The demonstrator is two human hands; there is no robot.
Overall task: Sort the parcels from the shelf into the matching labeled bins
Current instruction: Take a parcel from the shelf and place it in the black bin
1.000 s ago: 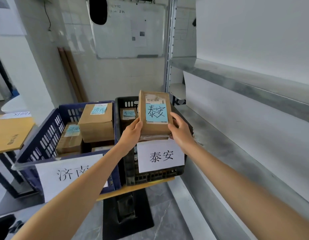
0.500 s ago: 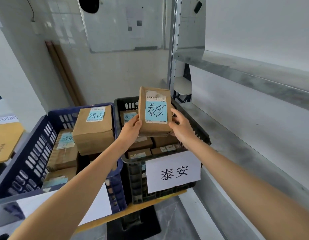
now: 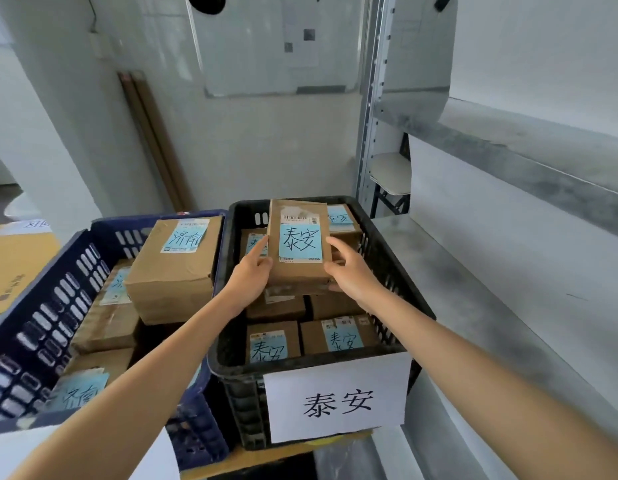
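A brown cardboard parcel (image 3: 300, 271) with a blue handwritten label 泰安 is over the middle of the black bin (image 3: 390, 271). My left hand (image 3: 250, 275) grips its left edge and my right hand (image 3: 352, 271) grips its right edge. The parcel lies close above other parcels stacked in the bin; whether it rests on them I cannot tell. The black bin carries a white paper sign (image 3: 338, 396) reading 泰安. Beside it on the left stands a blue bin (image 3: 41, 323) with parcels labelled 济南, the largest (image 3: 172, 271) on top.
A grey metal shelf (image 3: 508, 289) runs along the right, its lower board bare, with an upper board (image 3: 542, 150) above. Both bins sit on a wooden tabletop (image 3: 9, 261). A whiteboard (image 3: 276, 46) hangs on the back wall.
The parcel has come down from in front of me to low over the parcels in the black bin, both hands still on it. My view has moved closer to the bins.
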